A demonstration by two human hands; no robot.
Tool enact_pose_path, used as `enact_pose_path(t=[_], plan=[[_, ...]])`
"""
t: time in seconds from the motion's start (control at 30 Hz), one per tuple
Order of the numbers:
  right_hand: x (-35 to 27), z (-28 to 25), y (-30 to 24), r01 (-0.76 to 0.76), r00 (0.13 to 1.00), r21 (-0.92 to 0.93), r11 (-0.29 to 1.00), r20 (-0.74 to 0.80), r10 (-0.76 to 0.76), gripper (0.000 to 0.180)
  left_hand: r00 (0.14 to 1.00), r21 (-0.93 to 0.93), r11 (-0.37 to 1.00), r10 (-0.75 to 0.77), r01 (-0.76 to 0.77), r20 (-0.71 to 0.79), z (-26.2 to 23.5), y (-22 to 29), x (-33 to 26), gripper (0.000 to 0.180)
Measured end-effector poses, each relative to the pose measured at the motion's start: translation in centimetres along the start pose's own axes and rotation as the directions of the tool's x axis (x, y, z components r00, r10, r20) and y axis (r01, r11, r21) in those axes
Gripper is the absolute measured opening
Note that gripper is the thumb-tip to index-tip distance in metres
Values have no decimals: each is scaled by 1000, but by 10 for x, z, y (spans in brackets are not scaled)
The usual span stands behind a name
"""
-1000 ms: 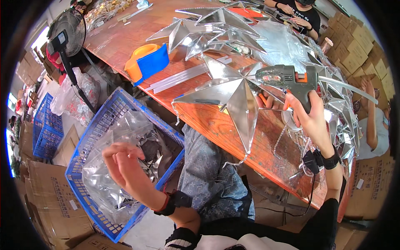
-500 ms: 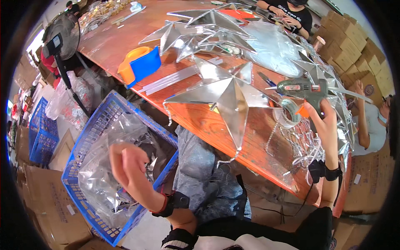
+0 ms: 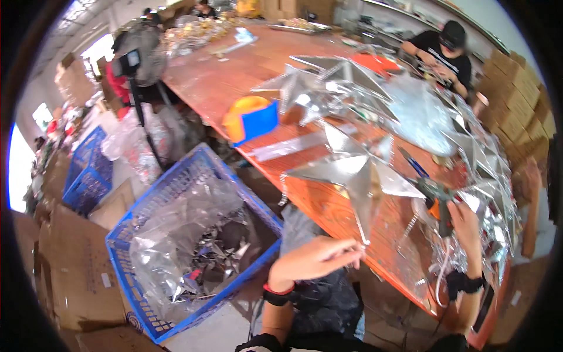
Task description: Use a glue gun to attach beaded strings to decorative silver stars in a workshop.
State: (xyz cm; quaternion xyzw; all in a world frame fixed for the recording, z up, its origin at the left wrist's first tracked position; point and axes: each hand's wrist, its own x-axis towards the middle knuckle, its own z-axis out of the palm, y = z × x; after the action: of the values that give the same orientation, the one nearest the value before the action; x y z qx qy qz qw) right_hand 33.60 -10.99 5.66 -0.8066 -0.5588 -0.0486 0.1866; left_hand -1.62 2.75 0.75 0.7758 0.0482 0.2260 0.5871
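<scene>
A silver foil star [image 3: 358, 173] lies at the table's near edge with one point hanging toward me. My left hand [image 3: 316, 258] is at that lower tip, fingers drawn together; whatever they pinch is hidden. On the right, my right hand [image 3: 466, 226] grips the handle of a green hot glue gun [image 3: 437, 193] with an orange trigger, held low by the table. The gun is blurred, its nozzle near the star's right point. A bead string [image 3: 285, 190] hangs from the star's left point. Close to the gun lies a dark blue pen-like tool [image 3: 415, 164].
More silver stars [image 3: 346, 76] are piled farther back, near a clear plastic bag [image 3: 416, 111]. Clear glue sticks [image 3: 293, 145] and an orange-and-blue roll [image 3: 252, 120] lie to the left. A blue crate [image 3: 135, 229] holds foil pieces. A co-worker [image 3: 446, 53] sits across the table.
My left hand has swung from above the crate right to the star's lower tip. My right hand has lowered the glue gun toward the table. The view has shifted left.
</scene>
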Motion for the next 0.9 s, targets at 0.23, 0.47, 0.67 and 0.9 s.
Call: enact_pose_path(t=[0.23, 0.47, 0.67, 0.9], plan=[[-27, -51, -127, -51, 970, 639, 767, 216, -115, 16, 984, 48, 990, -136, 131, 117, -2, 14, -4, 27], [-39, -47, -151, 212, 789, 683, 699, 302, -535, 30, 985, 50, 986, -161, 158, 62, 11, 26, -6, 19], [-33, -36, -150, 245, 766, 726, 643, 261, -587, 30, 967, -120, 974, -210, 193, -145, 28, 13, -12, 15], [-41, -48, -145, 316, 839, 645, 696, 152, -523, 27, 909, -160, 952, -297, 260, -294, 44, 36, 2, 19]])
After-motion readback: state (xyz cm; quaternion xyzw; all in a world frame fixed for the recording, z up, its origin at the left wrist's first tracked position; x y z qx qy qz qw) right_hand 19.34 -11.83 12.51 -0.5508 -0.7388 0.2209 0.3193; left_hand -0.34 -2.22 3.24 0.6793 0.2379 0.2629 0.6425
